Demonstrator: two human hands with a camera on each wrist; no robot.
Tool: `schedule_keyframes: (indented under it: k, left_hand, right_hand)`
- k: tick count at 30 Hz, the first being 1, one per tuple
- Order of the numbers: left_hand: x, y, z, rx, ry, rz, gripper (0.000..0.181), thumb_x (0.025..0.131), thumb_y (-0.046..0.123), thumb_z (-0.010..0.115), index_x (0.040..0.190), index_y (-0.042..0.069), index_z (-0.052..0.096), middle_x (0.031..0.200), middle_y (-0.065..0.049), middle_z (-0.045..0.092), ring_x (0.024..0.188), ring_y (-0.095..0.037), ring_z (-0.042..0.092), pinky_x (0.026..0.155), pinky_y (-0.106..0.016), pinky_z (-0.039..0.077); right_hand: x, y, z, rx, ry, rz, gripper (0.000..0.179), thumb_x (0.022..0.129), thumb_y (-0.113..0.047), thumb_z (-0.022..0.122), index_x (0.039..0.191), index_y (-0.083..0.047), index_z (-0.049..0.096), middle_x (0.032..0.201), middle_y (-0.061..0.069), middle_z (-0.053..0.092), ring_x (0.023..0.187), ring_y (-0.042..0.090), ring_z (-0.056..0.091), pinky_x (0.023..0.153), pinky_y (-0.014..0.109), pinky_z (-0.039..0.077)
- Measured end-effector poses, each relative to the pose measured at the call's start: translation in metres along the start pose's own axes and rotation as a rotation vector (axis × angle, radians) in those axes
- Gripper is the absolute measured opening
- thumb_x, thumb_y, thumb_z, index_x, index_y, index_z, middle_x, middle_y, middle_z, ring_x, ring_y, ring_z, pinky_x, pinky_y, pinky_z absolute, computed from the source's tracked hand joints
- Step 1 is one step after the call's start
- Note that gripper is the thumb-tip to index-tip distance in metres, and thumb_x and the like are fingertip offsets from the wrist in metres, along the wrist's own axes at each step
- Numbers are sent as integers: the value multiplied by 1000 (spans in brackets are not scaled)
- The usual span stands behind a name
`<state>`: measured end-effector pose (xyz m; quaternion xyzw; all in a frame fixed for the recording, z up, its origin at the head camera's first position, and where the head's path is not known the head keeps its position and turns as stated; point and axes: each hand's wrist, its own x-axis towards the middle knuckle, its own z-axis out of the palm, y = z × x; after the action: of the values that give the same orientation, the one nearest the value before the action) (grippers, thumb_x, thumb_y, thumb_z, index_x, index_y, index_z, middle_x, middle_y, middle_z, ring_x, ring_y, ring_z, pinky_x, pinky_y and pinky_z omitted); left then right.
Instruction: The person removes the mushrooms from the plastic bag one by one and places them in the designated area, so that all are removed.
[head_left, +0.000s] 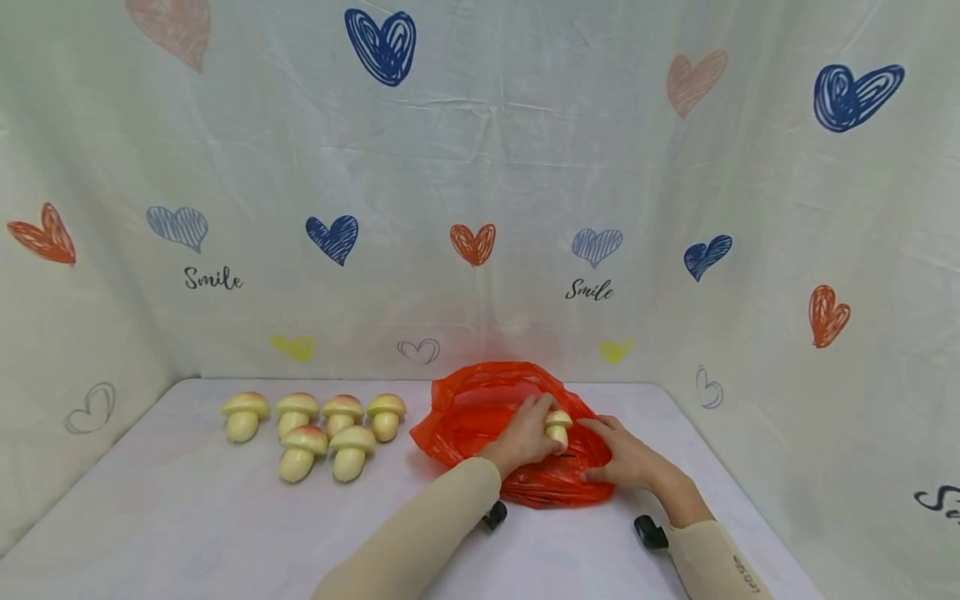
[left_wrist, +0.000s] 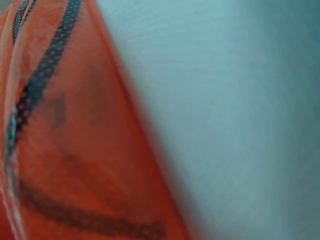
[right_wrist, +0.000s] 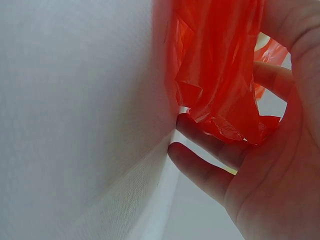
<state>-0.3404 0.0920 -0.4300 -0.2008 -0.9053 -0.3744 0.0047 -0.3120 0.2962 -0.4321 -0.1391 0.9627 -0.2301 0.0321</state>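
Note:
A red plastic bag [head_left: 450, 417] lies on the table with its mouth spread wide. Over that mouth, my left hand [head_left: 527, 433] grips a mushroom [head_left: 558, 427] with a pale stem and yellowish cap. My right hand [head_left: 628, 458] holds the bag's right edge; in the right wrist view the thumb and a finger are on either side of the crumpled red plastic [right_wrist: 220, 65], while two lower fingertips touch the white surface. Only printed red plastic [left_wrist: 95, 130] and a blurred pale surface fill the left wrist view, so that hand is hidden there.
Several more mushrooms [head_left: 297, 457], with yellow or reddish caps, stand in a group on the white table [head_left: 187, 517], left of the bag. A white curtain [head_left: 405, 167] printed with hearts closes off the back and sides. Black devices [head_left: 649, 533] sit at both wrists.

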Motion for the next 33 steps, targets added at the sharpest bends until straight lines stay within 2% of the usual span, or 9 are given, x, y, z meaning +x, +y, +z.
schedule_keyframes:
  k: [9, 16, 23, 33]
  left_hand:
    - [0, -2, -1, -27, -9, 9, 50, 79, 18, 79, 118, 25, 49, 105, 5, 44, 92, -13, 49, 71, -25, 50]
    - [-1, -3, -1, -26, -26, 28, 52, 80, 14, 76, 125, 26, 53, 109, 3, 42, 94, -13, 48, 71, -25, 49]
    - [0, -2, 2, -57, -24, 54, 50, 78, 13, 79, 119, 23, 53, 107, 1, 42, 90, -14, 50, 70, -24, 48]
    - [-1, 3, 4, -52, 0, 14, 51, 76, 19, 81, 115, 24, 49, 105, 1, 42, 89, -14, 51, 72, -24, 50]
  right_hand:
    - [-1, 0, 0, -1, 5, 6, 84, 69, -39, 83, 141, -24, 43, 145, 11, 33, 127, 33, 40, 92, 58, 44]
    - [-2, -1, -1, -2, 2, 6, 85, 69, -41, 83, 142, -23, 43, 145, 12, 33, 127, 34, 39, 93, 59, 43]
    - [-3, 0, 0, -6, 10, -32, 82, 71, -38, 82, 141, -21, 43, 144, 13, 33, 125, 36, 42, 96, 60, 39]
    - [-2, -1, 0, 1, 11, -20, 82, 71, -37, 82, 141, -22, 44, 145, 12, 32, 125, 34, 42, 95, 60, 40]
